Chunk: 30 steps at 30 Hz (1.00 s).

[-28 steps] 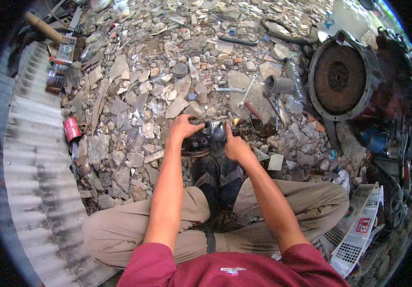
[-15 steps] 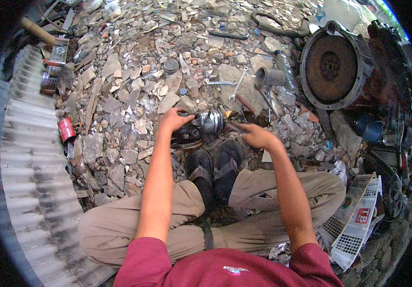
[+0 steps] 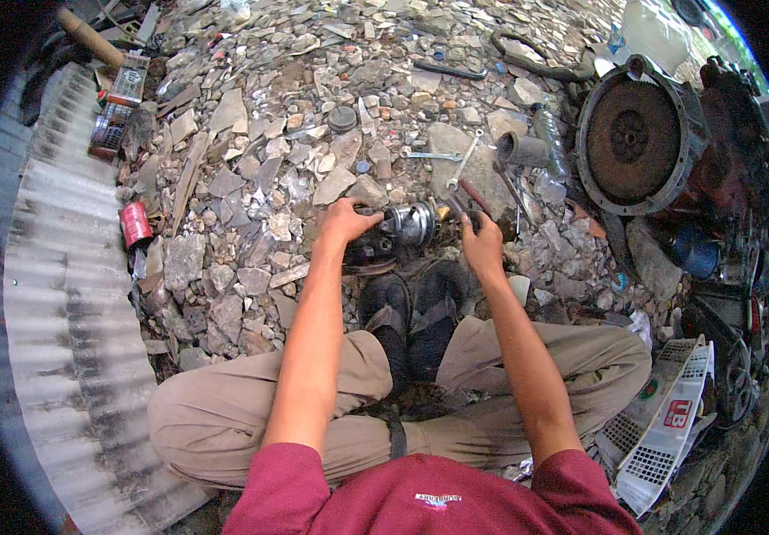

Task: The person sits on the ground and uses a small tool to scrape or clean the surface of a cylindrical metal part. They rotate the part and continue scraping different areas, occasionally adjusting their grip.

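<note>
mid-frame, the cylindrical metal part (image 3: pixel 393 230) is lying crosswise, silver end (image 3: pixel 420 221) pointing right, boots (image 3: pixel 387 301) crowding below; left hand (image 3: pixel 345 221) is gripping it; right hand (image 3: pixel 483 239) is hovering past a narrow gap, its grip unclear.

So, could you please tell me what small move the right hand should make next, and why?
Probably ease the right hand leftward to the shiny cylinder: it is just right of that cylinder, apart from it, while the left hand rests on the dark metal part beside it, which may steady things. Whether the right hand holds anything is unclear.
</note>
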### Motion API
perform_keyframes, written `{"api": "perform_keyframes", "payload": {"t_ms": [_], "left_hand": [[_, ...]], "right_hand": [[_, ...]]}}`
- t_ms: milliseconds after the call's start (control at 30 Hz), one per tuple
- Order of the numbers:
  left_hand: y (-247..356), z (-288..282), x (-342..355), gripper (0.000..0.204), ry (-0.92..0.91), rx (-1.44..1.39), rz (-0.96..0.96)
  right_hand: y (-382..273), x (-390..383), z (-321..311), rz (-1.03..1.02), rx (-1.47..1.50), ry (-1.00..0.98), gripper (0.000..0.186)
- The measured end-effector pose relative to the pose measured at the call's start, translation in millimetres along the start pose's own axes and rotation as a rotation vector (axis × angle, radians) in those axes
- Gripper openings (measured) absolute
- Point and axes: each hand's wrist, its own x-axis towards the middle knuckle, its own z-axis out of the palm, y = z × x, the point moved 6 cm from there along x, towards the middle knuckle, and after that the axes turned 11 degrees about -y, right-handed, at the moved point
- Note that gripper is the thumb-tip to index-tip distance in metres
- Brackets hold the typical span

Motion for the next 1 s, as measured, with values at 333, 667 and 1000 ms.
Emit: {"api": "perform_keyframes", "payload": {"t_ms": [333, 667, 1000], "left_hand": [[5.8, -0.6, -28.0, 0.063, 0.155, 0.042, 0.054], [6.0, 2.7, -21.5, 0.062, 0.175, 0.075, 0.082], [3.1, 5.4, -12.2, 0.063, 0.177, 0.061, 0.109]], "right_hand": [[-44.7, -15.8, 40.2, -0.188, -0.069, -0.051, 0.03], [-40.6, 17.7, 61.6, -0.272, -0.092, 0.05, 0.024], [-33.5, 34.8, 60.3, -0.337, -0.061, 0.017, 0.027]]}}
